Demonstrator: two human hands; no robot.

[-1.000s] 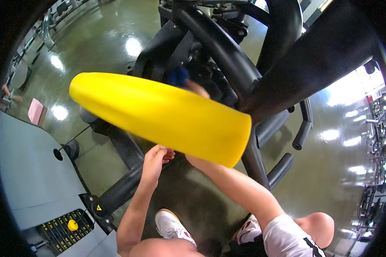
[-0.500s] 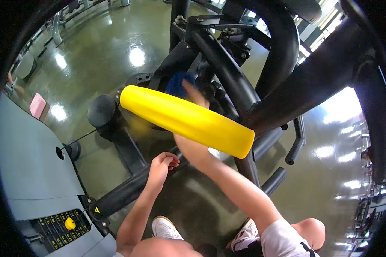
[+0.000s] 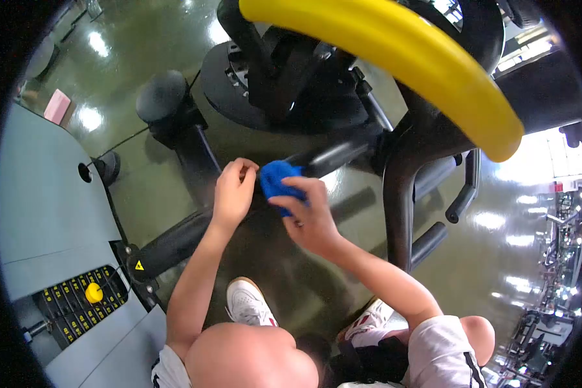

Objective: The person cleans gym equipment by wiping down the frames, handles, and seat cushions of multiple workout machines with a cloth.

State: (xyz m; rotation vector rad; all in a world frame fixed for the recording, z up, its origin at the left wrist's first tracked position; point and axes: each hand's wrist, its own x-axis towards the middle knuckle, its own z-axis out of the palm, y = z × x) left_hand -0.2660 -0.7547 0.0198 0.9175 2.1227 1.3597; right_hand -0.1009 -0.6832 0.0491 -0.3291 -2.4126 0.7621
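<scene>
Head view: right hand (image 3: pixel 313 216) half-curled, fingers (image 3: pixel 297 183) gripping blue cloth (image 3: pixel 275 174), bunched past their tips at 10 o'clock. Left hand (image 3: pixel 233 195) at cloth's 9 o'clock, just beside, loosely bent; can't tell if holding anything. Bar (image 3: pixel 336 155) at cloth's 2 o'clock.

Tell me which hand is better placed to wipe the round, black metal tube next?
Probably the right hand: it holds the bunched, blue fabric cloth close to the tube. The left hand is nearby, but its fingers are curled and no cloth shows in them.
</scene>
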